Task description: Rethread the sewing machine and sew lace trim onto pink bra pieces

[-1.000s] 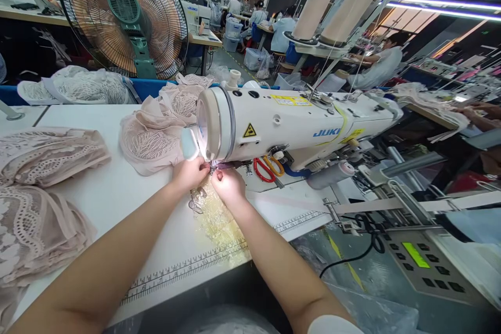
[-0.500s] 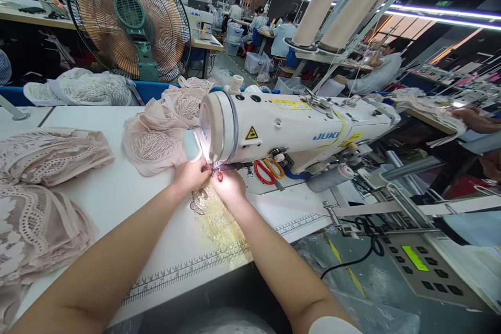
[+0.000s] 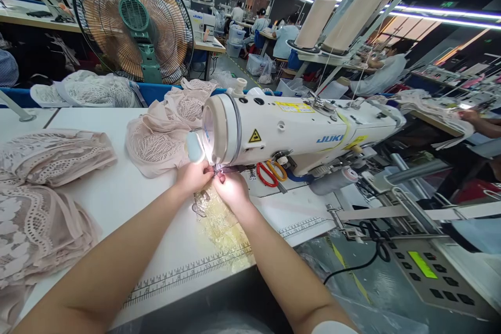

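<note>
Both my hands are close together under the head of a white sewing machine [image 3: 297, 130], in the light of its lamp. My left hand [image 3: 194, 176] is pinched at the needle area, its fingertips on something small and dark. My right hand [image 3: 234, 188] is closed just beside it, thumb against the fingers. What either hand pinches is too small and too hidden to name. Below them a patch of yellowish tape [image 3: 223, 224] covers the table, with a clear ring-shaped piece [image 3: 199, 203] at its left edge. Behind my left hand lies a beige lace garment [image 3: 156, 141].
Folded beige lace pieces [image 3: 50, 203] are stacked at the left. Red-handled scissors [image 3: 267, 175] lie beneath the machine arm near a grey thread cone [image 3: 334, 181]. A printed ruler [image 3: 183, 274] runs along the table's front edge. A large fan [image 3: 135, 15] stands behind; a control panel [image 3: 434, 271] is at right.
The whole view has shifted slightly, so things appear a little further right and lower. My hands keep nearly the same place and pinch at the needle area.
</note>
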The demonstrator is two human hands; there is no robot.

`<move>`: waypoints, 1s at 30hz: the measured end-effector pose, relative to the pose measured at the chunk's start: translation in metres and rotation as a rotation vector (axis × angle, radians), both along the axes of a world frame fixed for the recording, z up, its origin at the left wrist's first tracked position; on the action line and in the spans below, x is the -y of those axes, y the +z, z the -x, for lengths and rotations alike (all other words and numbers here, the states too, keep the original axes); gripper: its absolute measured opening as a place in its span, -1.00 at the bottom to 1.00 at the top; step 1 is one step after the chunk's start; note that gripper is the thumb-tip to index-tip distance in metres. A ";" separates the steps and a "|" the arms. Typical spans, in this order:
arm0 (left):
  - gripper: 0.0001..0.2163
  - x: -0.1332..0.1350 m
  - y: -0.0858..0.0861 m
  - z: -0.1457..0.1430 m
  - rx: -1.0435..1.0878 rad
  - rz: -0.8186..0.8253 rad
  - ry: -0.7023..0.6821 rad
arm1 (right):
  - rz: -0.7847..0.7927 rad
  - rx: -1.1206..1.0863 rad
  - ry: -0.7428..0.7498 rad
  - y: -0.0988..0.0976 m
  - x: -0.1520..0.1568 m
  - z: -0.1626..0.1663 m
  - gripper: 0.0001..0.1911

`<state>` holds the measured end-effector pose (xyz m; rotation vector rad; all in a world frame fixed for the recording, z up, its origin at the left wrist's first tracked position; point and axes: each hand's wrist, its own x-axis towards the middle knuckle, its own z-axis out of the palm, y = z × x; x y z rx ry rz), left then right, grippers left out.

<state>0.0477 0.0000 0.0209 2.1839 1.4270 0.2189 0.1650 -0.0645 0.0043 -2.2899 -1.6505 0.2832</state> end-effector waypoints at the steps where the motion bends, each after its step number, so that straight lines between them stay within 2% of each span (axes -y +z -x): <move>1: -0.84 0.000 0.000 0.000 -0.003 -0.002 0.001 | 0.000 -0.002 0.002 0.000 0.000 0.000 -0.79; 12: -0.85 0.001 0.003 0.000 -0.020 -0.008 -0.001 | -0.014 0.030 0.016 -0.005 -0.003 0.001 -0.75; 30: -0.88 0.000 0.001 0.000 0.010 0.006 0.000 | 0.021 0.077 -0.050 -0.011 -0.008 0.004 -0.69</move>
